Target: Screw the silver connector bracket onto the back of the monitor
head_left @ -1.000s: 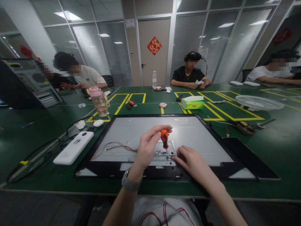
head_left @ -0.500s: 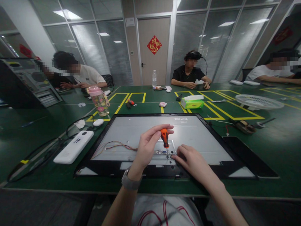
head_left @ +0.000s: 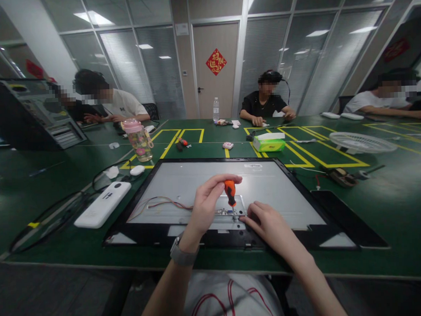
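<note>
My left hand (head_left: 207, 197) is closed around the orange and black handle of a screwdriver (head_left: 230, 190). The screwdriver stands almost upright, its tip down at a small circuit board (head_left: 226, 212) on the back of a flat display panel (head_left: 159, 178). Close by on the right, my right hand (head_left: 266, 220) has its fingers curled, with the thumb side against the board's edge near the tip. Whatever those fingertips press or pinch is too small to make out. Thin coloured wires (head_left: 170, 203) run leftward from the board across the grey metal back.
Left of the panel lie a white power bank (head_left: 103, 205) and a black cable (head_left: 50, 214); a pink-lidded bottle (head_left: 138, 140) stands behind. To the right are a black phone-like slab (head_left: 349, 220), a fan grille (head_left: 362, 142) and a green tissue pack (head_left: 269, 142). Several people sit across.
My left fingers have shifted slightly on the screwdriver handle, while my right hand keeps its place. Across the table, a person's hand has lowered to the tabletop.
</note>
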`<state>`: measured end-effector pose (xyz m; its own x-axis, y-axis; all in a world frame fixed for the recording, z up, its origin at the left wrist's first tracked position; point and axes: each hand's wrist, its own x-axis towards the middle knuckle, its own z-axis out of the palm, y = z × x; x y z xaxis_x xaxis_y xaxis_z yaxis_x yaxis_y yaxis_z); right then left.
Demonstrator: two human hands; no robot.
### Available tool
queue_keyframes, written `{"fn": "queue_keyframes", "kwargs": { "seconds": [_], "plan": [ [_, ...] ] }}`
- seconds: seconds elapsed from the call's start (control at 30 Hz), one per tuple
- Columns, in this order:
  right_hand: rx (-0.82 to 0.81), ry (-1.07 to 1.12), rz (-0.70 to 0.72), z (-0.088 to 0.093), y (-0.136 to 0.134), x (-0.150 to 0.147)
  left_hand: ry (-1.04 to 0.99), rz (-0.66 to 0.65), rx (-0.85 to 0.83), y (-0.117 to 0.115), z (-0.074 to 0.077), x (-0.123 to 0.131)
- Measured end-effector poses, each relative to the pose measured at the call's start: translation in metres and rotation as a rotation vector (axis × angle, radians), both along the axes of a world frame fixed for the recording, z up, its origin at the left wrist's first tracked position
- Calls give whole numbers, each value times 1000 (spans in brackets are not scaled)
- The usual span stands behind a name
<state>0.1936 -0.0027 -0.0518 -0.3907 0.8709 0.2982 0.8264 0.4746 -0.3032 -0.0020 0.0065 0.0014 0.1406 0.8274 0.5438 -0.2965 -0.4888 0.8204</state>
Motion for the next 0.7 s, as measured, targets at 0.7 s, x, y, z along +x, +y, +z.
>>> {"fn": "queue_keyframes", "kwargs": {
  "seconds": [0.7],
  "plan": [
    [16,7,6,0,0,0,51,137,116,0,8,3]
  ]
}}
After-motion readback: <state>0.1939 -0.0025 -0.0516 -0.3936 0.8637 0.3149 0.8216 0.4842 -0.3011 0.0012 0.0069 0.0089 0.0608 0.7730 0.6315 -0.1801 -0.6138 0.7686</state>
